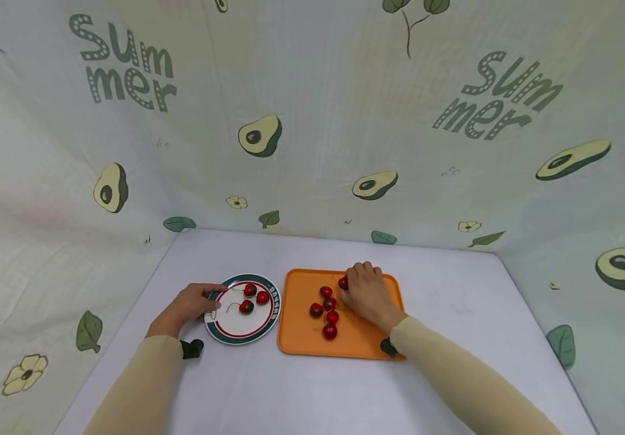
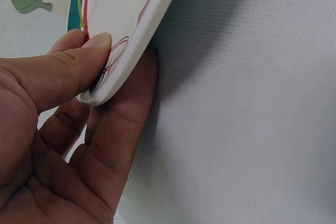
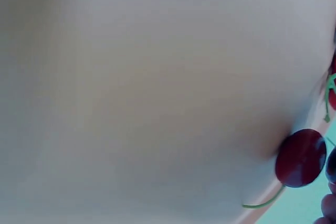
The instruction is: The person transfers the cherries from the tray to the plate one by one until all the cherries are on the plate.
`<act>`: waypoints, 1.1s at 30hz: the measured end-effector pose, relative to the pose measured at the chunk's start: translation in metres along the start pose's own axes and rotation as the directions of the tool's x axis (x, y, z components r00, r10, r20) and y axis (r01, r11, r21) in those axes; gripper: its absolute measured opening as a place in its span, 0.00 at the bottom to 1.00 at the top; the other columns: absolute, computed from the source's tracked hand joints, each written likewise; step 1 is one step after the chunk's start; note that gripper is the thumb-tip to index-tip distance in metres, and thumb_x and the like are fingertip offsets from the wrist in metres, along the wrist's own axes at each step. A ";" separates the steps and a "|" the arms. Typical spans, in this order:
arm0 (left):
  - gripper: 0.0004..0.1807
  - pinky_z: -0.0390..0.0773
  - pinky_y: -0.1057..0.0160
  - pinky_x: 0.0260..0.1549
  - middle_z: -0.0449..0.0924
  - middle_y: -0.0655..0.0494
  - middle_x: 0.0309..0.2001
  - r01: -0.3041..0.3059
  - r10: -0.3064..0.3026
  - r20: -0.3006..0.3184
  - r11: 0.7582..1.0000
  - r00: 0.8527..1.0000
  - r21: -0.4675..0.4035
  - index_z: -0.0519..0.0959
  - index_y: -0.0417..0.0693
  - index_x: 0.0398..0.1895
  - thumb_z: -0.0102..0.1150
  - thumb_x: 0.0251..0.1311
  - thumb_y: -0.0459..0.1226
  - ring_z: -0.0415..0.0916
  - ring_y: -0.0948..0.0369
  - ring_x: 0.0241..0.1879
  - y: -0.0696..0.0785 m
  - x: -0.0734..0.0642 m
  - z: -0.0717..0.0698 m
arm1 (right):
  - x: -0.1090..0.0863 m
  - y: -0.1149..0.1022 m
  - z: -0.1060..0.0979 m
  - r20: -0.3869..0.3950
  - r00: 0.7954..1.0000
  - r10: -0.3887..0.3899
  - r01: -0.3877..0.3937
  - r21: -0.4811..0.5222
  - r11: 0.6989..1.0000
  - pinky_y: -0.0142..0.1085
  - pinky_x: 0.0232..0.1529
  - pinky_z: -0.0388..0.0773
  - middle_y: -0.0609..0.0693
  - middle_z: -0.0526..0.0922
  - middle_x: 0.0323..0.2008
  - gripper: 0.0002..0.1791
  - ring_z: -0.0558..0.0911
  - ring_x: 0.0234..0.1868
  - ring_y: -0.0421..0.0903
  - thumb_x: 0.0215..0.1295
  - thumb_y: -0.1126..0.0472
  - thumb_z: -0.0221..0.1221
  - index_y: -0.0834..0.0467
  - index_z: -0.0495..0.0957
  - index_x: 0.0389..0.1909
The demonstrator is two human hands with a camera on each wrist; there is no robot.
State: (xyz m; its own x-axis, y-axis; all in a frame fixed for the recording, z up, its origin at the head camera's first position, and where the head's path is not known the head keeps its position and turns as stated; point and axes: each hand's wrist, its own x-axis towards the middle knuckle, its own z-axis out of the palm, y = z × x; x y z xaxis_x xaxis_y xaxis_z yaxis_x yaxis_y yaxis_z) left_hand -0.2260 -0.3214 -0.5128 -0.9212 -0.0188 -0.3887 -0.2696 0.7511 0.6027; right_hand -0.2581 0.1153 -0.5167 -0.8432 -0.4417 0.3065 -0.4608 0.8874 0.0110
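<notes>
My left hand (image 1: 195,301) grips the near-left rim of a round white plate (image 2: 152,19), thumb on top and fingers beneath. The plate has green and red rings, and three red cherries (image 1: 246,307) lie on it, some with green stems. Over the right part of an orange tray (image 1: 301,344), my right hand (image 1: 369,291) reaches down and pinches a dark red cherry (image 1: 343,283) at its thumb side. Several more cherries (image 1: 330,331) lie in the middle of the tray. A blurred pale surface fills most of the right wrist view, with one stemmed cherry (image 3: 301,158) near its right edge.
Plate and tray stand side by side on a white table (image 1: 258,386). Behind it hangs a pale cloth (image 1: 312,151) printed with avocados, leaves and lettering; it also lines both sides. Black wrist devices (image 1: 192,348) sit at both cuffs.
</notes>
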 end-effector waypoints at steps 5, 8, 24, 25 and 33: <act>0.25 0.76 0.44 0.57 0.72 0.32 0.67 0.004 -0.004 -0.001 1.000 1.000 -0.002 0.80 0.51 0.69 0.67 0.69 0.37 0.68 0.42 0.57 -0.004 -0.004 0.003 | 0.000 -0.009 -0.005 0.010 1.000 -0.028 0.028 0.040 0.999 0.51 0.52 0.73 0.57 0.79 0.42 0.23 0.73 0.46 0.56 0.70 0.46 0.67 0.63 0.78 0.46; 0.25 0.76 0.46 0.55 0.73 0.33 0.65 0.003 -0.003 0.000 1.000 1.000 -0.006 0.80 0.51 0.70 0.67 0.69 0.37 0.68 0.42 0.57 -0.007 -0.004 0.003 | 0.000 -0.015 -0.007 0.006 0.999 -0.046 0.045 0.040 0.998 0.51 0.51 0.72 0.57 0.79 0.42 0.23 0.73 0.46 0.56 0.69 0.45 0.67 0.63 0.79 0.46; 0.25 0.75 0.55 0.46 0.74 0.35 0.61 -0.016 0.016 -0.002 1.000 1.000 -0.004 0.81 0.51 0.69 0.67 0.69 0.36 0.70 0.44 0.55 -0.009 -0.004 0.003 | 0.010 -0.041 -0.017 -0.005 0.991 -0.133 0.133 0.061 0.989 0.49 0.51 0.71 0.57 0.80 0.45 0.22 0.74 0.49 0.55 0.71 0.47 0.65 0.63 0.78 0.48; 0.25 0.75 0.53 0.47 0.74 0.34 0.62 -0.019 0.019 -0.001 1.000 1.000 0.000 0.80 0.50 0.69 0.67 0.69 0.36 0.70 0.43 0.55 -0.008 -0.004 0.002 | 0.010 -0.043 -0.017 -0.007 0.990 -0.142 0.142 0.062 0.988 0.49 0.51 0.71 0.57 0.80 0.45 0.22 0.74 0.48 0.56 0.71 0.47 0.65 0.63 0.77 0.48; 0.26 0.75 0.55 0.44 0.74 0.34 0.61 -0.027 0.027 -0.004 1.000 1.000 -0.005 0.80 0.50 0.70 0.67 0.69 0.36 0.71 0.44 0.53 -0.003 -0.002 -0.001 | 0.022 -0.064 -0.021 -0.046 0.975 -0.218 0.219 0.000 0.976 0.46 0.49 0.73 0.54 0.80 0.43 0.20 0.75 0.47 0.53 0.72 0.46 0.61 0.60 0.78 0.46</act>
State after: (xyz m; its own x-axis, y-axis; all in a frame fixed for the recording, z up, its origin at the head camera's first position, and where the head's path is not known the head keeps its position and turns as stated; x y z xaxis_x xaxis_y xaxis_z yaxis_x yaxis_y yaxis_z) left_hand -0.2239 -0.3238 -0.5133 -0.9292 -0.0008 -0.3697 -0.2458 0.7482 0.6162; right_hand -0.2409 0.0514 -0.4909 -0.7085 -0.6182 0.3405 -0.6340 0.7694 0.0776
